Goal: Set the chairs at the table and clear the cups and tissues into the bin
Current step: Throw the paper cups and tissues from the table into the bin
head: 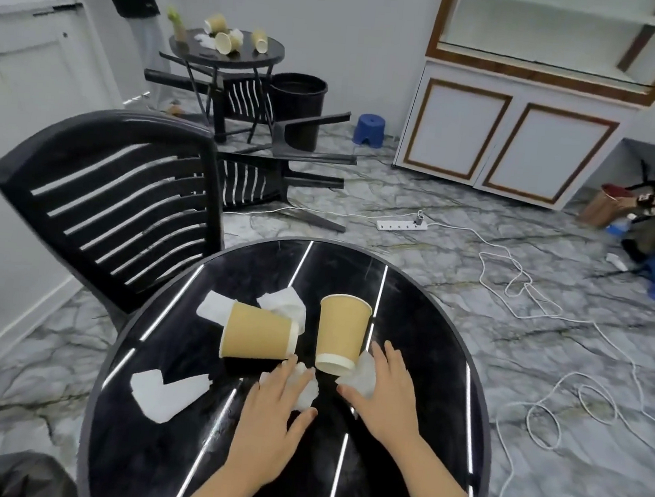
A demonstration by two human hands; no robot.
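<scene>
Two tan paper cups lie on the round black table (412,303): one on its side (259,333), the other upside down (340,334). My left hand (272,414) rests flat over a crumpled white tissue (307,391), fingers spread. My right hand (380,395) lies flat on another tissue (362,374) beside the upside-down cup. More tissues lie behind the cups (285,304) and at the table's left (167,391). A black slatted chair (116,198) stands at the table's left. A black bin bag (9,474) shows at the bottom left.
Further off, a toppled black chair (277,172) lies on the marble floor before a second small table (232,51) with cups and tissues. A black bin (297,99), blue stool (370,129), power strip (401,225) and loose white cables (550,307) sit on the floor.
</scene>
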